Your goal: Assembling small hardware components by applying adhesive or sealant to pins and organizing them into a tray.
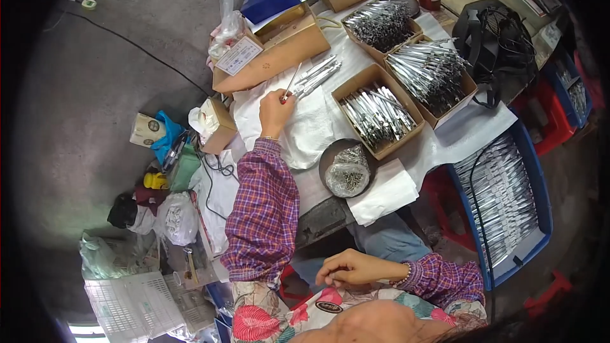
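Observation:
My left hand (274, 113) reaches out over the white cloth (311, 128) on the table and pinches a thin silver rod (291, 81) that points up and away. Just to its right, a small pile of similar silver metal pieces (318, 73) lies on the cloth, next to a long flat cardboard box (273, 57). My right hand (351, 270) rests low by my lap, off the table, with its fingers curled together and nothing visible in it. Both sleeves are purple plaid.
Three cardboard boxes (378, 113) (431, 76) (380, 25) full of silver parts stand to the right. A round dish (328, 152) holds a bag of small metal bits. A blue crate (537, 184) of parts, a black fan (499, 41) and floor clutter (171, 165) surround the table.

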The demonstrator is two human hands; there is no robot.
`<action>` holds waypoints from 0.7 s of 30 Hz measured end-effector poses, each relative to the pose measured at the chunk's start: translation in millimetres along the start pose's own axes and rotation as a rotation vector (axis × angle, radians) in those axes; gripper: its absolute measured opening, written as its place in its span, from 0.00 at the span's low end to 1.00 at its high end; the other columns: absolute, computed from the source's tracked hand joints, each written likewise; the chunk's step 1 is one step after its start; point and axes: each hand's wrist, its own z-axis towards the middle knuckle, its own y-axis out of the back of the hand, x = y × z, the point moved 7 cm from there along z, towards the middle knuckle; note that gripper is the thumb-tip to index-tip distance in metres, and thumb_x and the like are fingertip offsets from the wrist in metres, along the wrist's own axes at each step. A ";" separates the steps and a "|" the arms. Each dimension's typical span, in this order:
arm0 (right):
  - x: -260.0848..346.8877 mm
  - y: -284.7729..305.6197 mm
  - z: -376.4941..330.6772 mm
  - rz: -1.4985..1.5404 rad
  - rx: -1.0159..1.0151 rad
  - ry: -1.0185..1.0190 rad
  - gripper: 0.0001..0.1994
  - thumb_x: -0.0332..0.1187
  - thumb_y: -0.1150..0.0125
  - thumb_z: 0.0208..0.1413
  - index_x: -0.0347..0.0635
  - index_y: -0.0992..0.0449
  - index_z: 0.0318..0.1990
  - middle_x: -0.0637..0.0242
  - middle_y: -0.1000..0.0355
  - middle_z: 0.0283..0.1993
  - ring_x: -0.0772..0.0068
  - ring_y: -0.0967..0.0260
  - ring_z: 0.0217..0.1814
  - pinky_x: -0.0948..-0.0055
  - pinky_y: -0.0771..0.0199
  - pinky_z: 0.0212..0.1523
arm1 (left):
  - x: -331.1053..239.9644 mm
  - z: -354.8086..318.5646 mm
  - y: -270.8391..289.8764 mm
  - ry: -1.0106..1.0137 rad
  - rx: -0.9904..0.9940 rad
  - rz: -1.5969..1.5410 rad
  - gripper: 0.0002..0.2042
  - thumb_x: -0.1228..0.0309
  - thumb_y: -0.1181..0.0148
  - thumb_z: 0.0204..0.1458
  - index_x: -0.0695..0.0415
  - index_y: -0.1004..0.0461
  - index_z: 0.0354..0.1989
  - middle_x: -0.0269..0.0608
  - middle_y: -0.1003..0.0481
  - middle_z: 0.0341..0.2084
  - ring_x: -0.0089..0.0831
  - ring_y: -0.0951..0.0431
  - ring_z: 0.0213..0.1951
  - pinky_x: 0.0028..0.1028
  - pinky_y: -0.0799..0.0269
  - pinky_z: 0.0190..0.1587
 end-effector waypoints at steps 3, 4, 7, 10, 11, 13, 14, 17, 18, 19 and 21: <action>-16.4 0.7 -5.6 0.026 -0.011 -0.004 0.15 0.16 0.57 0.51 0.33 0.24 0.43 0.69 0.32 0.33 0.84 0.36 0.31 0.84 0.33 0.34 | 0.0 0.7 -1.3 -0.013 -0.065 -0.031 0.10 0.65 0.40 0.41 0.59 0.20 0.28 0.47 0.24 0.19 0.39 0.23 0.24 0.34 0.30 0.30; -20.4 0.4 -8.8 0.025 -0.016 -0.002 0.15 0.16 0.57 0.51 0.33 0.24 0.43 0.69 0.32 0.33 0.84 0.36 0.31 0.84 0.33 0.34 | -0.2 0.4 -3.2 -0.016 -0.063 -0.034 0.10 0.65 0.40 0.41 0.59 0.20 0.28 0.47 0.24 0.19 0.39 0.23 0.24 0.34 0.30 0.30; -29.0 1.8 -19.1 0.011 -0.099 0.019 0.15 0.18 0.55 0.48 0.33 0.24 0.41 0.68 0.30 0.31 0.83 0.36 0.27 0.81 0.33 0.30 | 15.8 -4.9 18.2 -0.024 -0.209 -0.222 0.09 0.67 0.39 0.40 0.60 0.20 0.26 0.41 0.26 0.13 0.23 0.27 0.18 0.25 0.34 0.26; -46.9 7.4 -27.5 0.044 -0.173 -0.033 0.15 0.19 0.55 0.51 0.37 0.23 0.42 0.70 0.31 0.31 0.85 0.36 0.27 0.83 0.34 0.29 | 49.8 -22.9 41.6 0.132 -0.180 -0.415 0.09 0.68 0.37 0.42 0.61 0.20 0.28 0.31 0.26 0.16 0.17 0.30 0.20 0.22 0.36 0.25; -53.8 14.3 -30.5 0.033 -0.211 -0.014 0.15 0.19 0.55 0.51 0.37 0.23 0.42 0.71 0.31 0.31 0.85 0.36 0.27 0.83 0.34 0.29 | 49.6 -31.7 45.6 0.118 -0.154 -0.409 0.09 0.69 0.37 0.43 0.61 0.20 0.30 0.30 0.26 0.17 0.17 0.31 0.20 0.21 0.37 0.25; -68.0 33.0 -45.7 -0.017 -0.332 -0.013 0.14 0.20 0.54 0.51 0.38 0.23 0.41 0.72 0.31 0.29 0.85 0.35 0.26 0.82 0.33 0.28 | 31.6 -54.2 45.8 0.216 0.030 -0.469 0.09 0.69 0.37 0.49 0.62 0.20 0.34 0.26 0.27 0.22 0.15 0.35 0.19 0.17 0.42 0.22; -80.1 43.5 -48.2 -0.027 -0.366 -0.029 0.13 0.21 0.54 0.51 0.39 0.23 0.40 0.72 0.31 0.26 0.85 0.35 0.25 0.81 0.33 0.28 | 37.8 -66.5 49.6 0.267 0.120 -0.512 0.09 0.69 0.37 0.50 0.61 0.21 0.35 0.25 0.28 0.21 0.13 0.37 0.19 0.16 0.45 0.20; -97.2 53.8 -64.2 0.036 -0.411 0.000 0.10 0.24 0.52 0.52 0.37 0.23 0.38 0.75 0.32 0.25 0.86 0.36 0.24 0.83 0.35 0.24 | 5.2 -134.3 87.8 0.151 0.252 -0.445 0.05 0.73 0.38 0.50 0.61 0.22 0.32 0.24 0.31 0.18 0.11 0.39 0.18 0.15 0.48 0.20; -94.7 53.2 -65.6 0.052 -0.429 -0.060 0.10 0.24 0.51 0.53 0.37 0.23 0.38 0.74 0.32 0.26 0.86 0.35 0.25 0.83 0.34 0.23 | 8.0 -164.7 109.8 0.108 0.227 -0.302 0.03 0.75 0.39 0.50 0.61 0.23 0.30 0.23 0.33 0.16 0.12 0.39 0.17 0.15 0.49 0.19; -99.5 57.2 -72.8 0.095 -0.444 -0.072 0.11 0.24 0.52 0.54 0.37 0.23 0.39 0.74 0.31 0.27 0.85 0.33 0.26 0.83 0.33 0.25 | -14.0 -190.3 108.2 0.200 0.378 -0.410 0.01 0.77 0.40 0.49 0.61 0.23 0.28 0.23 0.34 0.14 0.12 0.40 0.16 0.16 0.49 0.18; -91.4 61.7 -80.0 0.161 -0.466 -0.042 0.11 0.25 0.51 0.55 0.35 0.23 0.42 0.70 0.28 0.30 0.81 0.29 0.29 0.82 0.29 0.30 | -33.8 -238.0 102.4 0.171 0.545 -0.397 0.01 0.79 0.41 0.48 0.61 0.24 0.28 0.27 0.33 0.14 0.14 0.38 0.15 0.17 0.47 0.18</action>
